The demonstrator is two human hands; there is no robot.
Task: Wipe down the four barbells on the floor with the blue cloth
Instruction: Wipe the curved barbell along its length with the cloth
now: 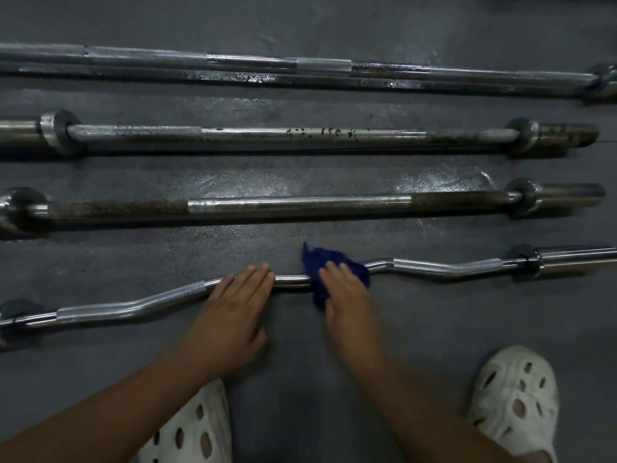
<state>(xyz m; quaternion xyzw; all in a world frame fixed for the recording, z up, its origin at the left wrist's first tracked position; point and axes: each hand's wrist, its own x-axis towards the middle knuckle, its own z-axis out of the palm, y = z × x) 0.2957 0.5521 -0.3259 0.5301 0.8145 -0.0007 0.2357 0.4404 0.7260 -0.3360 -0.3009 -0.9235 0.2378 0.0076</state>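
Left hand (238, 295) flat, fingers straight, pinning the curl bar (293, 281) mid-shaft. Right hand (347, 289) also flat, pressing the blue cloth (315, 257) onto the curl bar just beside it. Risk: neither hand grips anything, so the bar could roll on the floor (300, 379) or the cloth slide off.

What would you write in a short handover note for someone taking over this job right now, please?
Left hand: flat, fingers straight, resting on the curl bar nearest the person.
Right hand: presses the blue cloth onto that bar's middle.
Beyond it, parallel and away from both hands: the rusty bar, the speckled bar and the far long bar.
Done: this frame does not show which bars are finished.
Left: probably the curl bar's outer ends, then check the other three.
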